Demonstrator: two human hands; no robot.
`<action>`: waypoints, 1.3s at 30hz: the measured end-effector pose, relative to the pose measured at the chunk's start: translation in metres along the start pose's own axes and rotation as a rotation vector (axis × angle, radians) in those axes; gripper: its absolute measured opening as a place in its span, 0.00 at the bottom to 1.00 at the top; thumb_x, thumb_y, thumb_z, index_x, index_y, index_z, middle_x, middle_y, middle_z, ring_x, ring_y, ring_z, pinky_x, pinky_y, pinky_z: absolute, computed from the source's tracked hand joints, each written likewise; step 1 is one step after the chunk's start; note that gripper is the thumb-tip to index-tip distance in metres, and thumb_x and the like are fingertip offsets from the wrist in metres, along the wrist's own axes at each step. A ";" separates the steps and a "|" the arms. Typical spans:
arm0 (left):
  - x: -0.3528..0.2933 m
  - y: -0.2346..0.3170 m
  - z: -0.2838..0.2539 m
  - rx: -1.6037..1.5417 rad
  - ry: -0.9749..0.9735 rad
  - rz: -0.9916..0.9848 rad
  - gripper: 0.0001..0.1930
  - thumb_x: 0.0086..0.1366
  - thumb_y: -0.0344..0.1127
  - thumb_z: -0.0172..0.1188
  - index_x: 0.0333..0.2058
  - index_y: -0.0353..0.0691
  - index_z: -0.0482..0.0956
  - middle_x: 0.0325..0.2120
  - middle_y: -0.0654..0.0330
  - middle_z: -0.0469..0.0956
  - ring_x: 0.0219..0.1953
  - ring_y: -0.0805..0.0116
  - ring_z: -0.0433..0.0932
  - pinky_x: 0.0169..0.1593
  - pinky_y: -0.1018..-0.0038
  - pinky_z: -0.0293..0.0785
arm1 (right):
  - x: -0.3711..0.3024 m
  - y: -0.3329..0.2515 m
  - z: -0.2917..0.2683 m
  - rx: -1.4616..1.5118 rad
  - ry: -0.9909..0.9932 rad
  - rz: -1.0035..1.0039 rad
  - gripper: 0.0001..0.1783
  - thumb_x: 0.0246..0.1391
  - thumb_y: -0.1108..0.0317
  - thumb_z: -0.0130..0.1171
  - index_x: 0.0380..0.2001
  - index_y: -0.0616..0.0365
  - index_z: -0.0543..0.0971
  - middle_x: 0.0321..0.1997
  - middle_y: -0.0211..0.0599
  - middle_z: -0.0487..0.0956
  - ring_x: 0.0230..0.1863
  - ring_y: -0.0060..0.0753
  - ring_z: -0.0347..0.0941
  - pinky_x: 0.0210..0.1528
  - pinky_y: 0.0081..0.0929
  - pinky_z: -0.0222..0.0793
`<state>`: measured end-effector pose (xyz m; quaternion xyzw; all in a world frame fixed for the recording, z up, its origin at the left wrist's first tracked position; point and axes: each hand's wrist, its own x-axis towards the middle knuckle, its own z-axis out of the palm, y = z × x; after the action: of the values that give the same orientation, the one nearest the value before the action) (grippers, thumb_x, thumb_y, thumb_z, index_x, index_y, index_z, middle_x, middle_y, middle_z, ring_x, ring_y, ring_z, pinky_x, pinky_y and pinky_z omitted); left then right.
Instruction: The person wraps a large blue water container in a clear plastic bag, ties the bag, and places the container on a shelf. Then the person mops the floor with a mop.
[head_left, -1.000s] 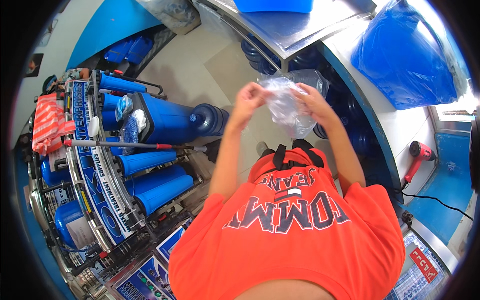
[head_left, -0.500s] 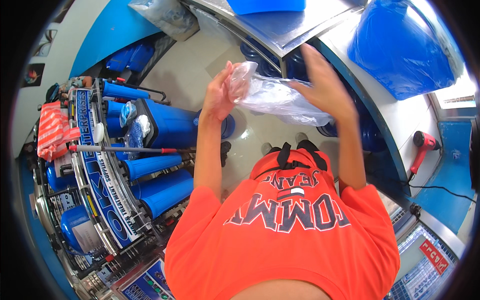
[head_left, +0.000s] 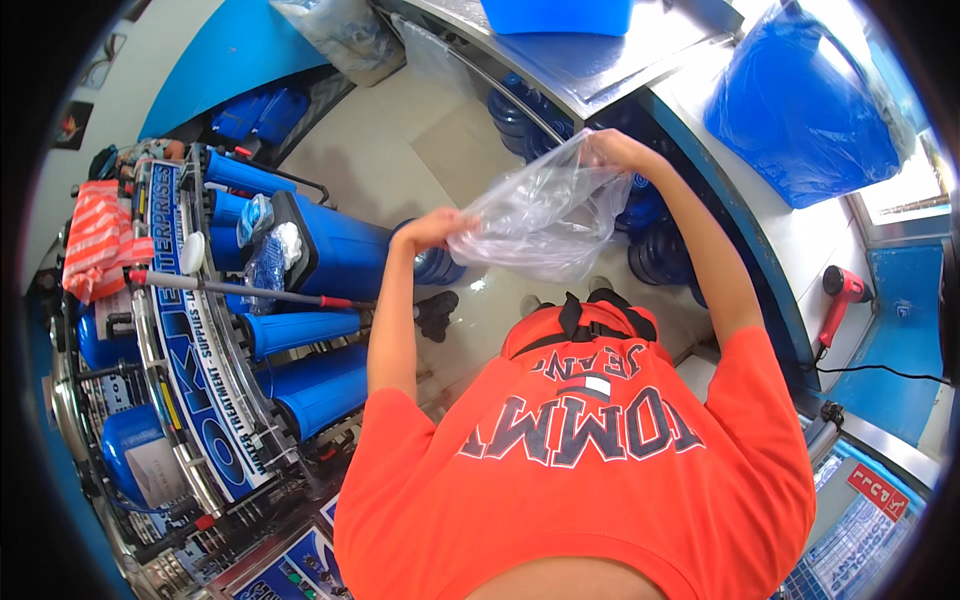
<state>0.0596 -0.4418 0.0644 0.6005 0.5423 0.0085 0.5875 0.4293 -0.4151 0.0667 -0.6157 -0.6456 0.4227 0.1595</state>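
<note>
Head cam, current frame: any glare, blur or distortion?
Head view: bright opening at right washes out, glare on the steel counter; head view: edges bow toward the rim, corners go black; head view: clear plastic bag catches highlights, left hand and right hand show no strong blur.

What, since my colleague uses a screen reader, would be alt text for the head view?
A person's left hand and right hand hold a clear plastic bag between them. Blue cylinders are at left; a red handheld blower lies at right.
</note>
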 end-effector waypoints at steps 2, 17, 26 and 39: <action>-0.010 0.040 -0.031 0.441 0.280 -0.084 0.35 0.54 0.61 0.70 0.46 0.34 0.80 0.37 0.53 0.81 0.40 0.61 0.78 0.46 0.66 0.74 | 0.014 -0.030 -0.025 0.256 0.036 0.165 0.28 0.66 0.51 0.42 0.28 0.62 0.82 0.20 0.30 0.73 0.25 0.24 0.69 0.27 0.28 0.65; 0.008 -0.274 0.216 0.080 1.062 0.145 0.17 0.51 0.19 0.55 0.40 0.41 0.80 0.37 0.51 0.75 0.50 0.51 0.71 0.56 0.58 0.65 | -0.125 0.195 0.218 -0.008 -0.136 -0.015 0.17 0.64 0.56 0.48 0.38 0.54 0.82 0.35 0.46 0.83 0.40 0.47 0.79 0.43 0.45 0.74; 0.061 -0.147 0.038 -0.826 0.077 -0.184 0.23 0.72 0.45 0.42 0.47 0.28 0.73 0.32 0.52 0.81 0.26 0.63 0.80 0.33 0.65 0.76 | -0.006 0.040 0.145 1.427 -0.007 0.722 0.21 0.57 0.50 0.41 0.32 0.52 0.78 0.20 0.27 0.73 0.21 0.26 0.69 0.25 0.26 0.67; -0.013 -0.231 0.162 0.050 0.910 0.163 0.17 0.57 0.29 0.61 0.47 0.40 0.75 0.42 0.52 0.76 0.46 0.61 0.73 0.49 0.69 0.71 | -0.120 0.148 0.210 -0.052 0.153 0.069 0.23 0.63 0.51 0.51 0.39 0.64 0.79 0.29 0.51 0.81 0.29 0.50 0.77 0.36 0.36 0.70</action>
<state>0.0111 -0.6281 -0.1428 0.5905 0.6961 0.3040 0.2726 0.3970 -0.6175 -0.1293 -0.6720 -0.6207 0.3627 0.1776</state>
